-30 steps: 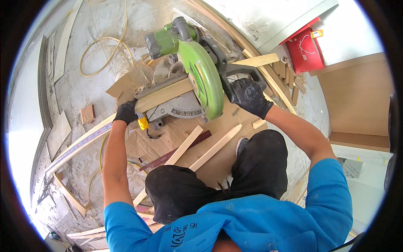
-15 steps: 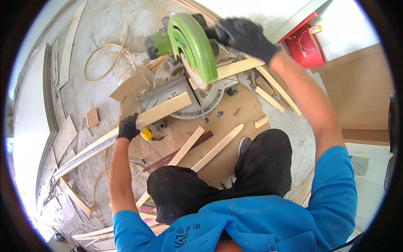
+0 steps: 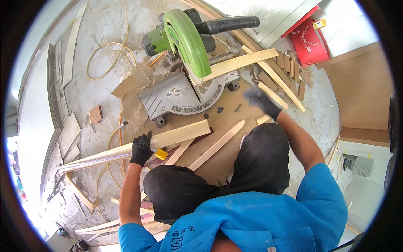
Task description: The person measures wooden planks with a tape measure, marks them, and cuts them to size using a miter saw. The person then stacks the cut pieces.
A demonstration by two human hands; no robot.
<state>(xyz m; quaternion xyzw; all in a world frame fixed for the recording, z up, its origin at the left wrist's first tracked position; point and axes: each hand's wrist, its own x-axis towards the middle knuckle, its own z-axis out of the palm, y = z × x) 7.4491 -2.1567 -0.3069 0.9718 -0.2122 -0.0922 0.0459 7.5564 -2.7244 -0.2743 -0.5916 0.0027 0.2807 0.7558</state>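
Note:
My left hand [image 3: 142,148], in a black glove, is closed on a long pale wooden board [image 3: 180,133] that slants down to the left. A yellow tape measure [image 3: 161,154] is beside that hand, its blade stretched along the board. My right hand [image 3: 261,102], gloved too, hovers right of the mitre saw near a short wooden strip [image 3: 273,95]; motion smears its fingers. The green mitre saw [image 3: 187,46] has its head up and its black handle [image 3: 231,24] free of any hand. Another board [image 3: 247,60] lies across the right of its grey base [image 3: 176,98].
Pale wood strips [image 3: 218,143] lie before my knees. Small brown offcuts [image 3: 289,67] are heaped at the right, by a red bag [image 3: 310,44]. A yellow cord [image 3: 105,77] loops over the dusty floor. Grey panels [image 3: 52,88] lean at the left; a brown cabinet [image 3: 357,84] stands right.
My right hand has let go of the saw handle and dropped toward me. My left hand has drawn the board and tape measure off the saw base, nearer to my knees.

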